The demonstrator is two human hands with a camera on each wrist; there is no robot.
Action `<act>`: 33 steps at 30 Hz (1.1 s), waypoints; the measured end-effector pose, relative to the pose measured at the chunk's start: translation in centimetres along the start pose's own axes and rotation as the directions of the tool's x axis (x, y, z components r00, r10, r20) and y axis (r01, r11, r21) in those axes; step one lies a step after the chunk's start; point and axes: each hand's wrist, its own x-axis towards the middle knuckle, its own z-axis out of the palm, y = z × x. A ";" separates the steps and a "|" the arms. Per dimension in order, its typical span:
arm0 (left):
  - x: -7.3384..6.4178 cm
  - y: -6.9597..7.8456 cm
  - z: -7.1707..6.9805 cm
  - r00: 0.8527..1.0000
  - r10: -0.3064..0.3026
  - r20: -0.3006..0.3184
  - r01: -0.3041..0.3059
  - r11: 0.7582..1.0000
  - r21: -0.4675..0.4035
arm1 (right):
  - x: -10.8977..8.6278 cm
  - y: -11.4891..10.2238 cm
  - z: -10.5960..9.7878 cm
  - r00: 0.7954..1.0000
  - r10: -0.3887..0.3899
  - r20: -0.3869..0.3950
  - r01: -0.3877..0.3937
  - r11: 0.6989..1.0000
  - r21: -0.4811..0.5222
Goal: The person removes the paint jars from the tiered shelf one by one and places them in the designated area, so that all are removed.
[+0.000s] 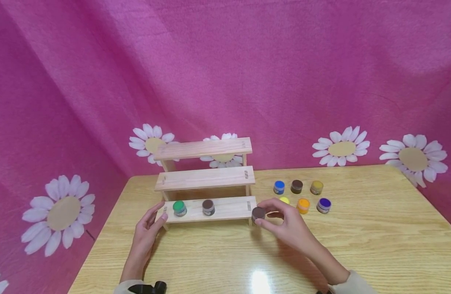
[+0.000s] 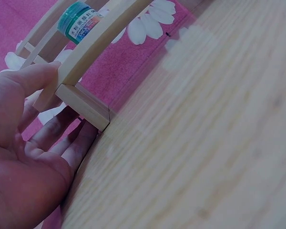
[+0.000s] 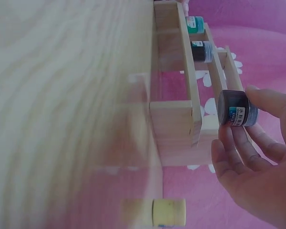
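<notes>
A three-tier wooden shelf (image 1: 225, 210) stands on the table. My left hand (image 1: 146, 232) grips the left end of its lowest tier; in the left wrist view the thumb (image 2: 35, 78) lies against the board's end and the other fingers reach behind the leg. A green paint jar (image 1: 179, 208) and a dark brown paint jar (image 1: 208, 207) sit on that tier. Between thumb and fingertips, my right hand (image 1: 289, 222) pinches another dark paint jar (image 3: 234, 109). This jar is off the table, just beyond the tier's right end, its label showing in the right wrist view.
Right of the shelf, two rows of paint jars stand on the table: blue (image 1: 279, 187), dark brown (image 1: 296, 186) and ochre (image 1: 316, 187) behind; yellow (image 1: 285, 200), orange (image 1: 303, 206) and purple (image 1: 323, 205) in front. A pink flowered cloth (image 1: 284, 81) hangs behind.
</notes>
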 end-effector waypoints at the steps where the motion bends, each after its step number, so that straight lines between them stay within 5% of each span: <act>1: 0.0 0.0 0.0 1.000 -0.003 0.000 0.003 1.000 0.001 | -0.2 0.1 -0.2 1.000 0.004 0.000 -0.004 1.000 0.006; 9: -0.1 0.1 0.0 1.000 -0.007 -0.004 0.007 1.000 0.009 | -1.2 0.9 -1.5 1.000 -0.009 -0.006 0.009 1.000 0.000; 18: 0.0 -0.1 -0.1 1.000 -0.012 -0.009 0.012 1.000 0.014 | -1.6 1.8 -2.9 0.993 0.114 0.040 -0.114 0.993 -0.006; 33: 0.0 -0.2 0.0 1.000 -0.003 -0.021 0.003 1.000 0.021 | -1.7 4.1 -4.9 0.987 0.157 0.045 -0.146 0.973 -0.180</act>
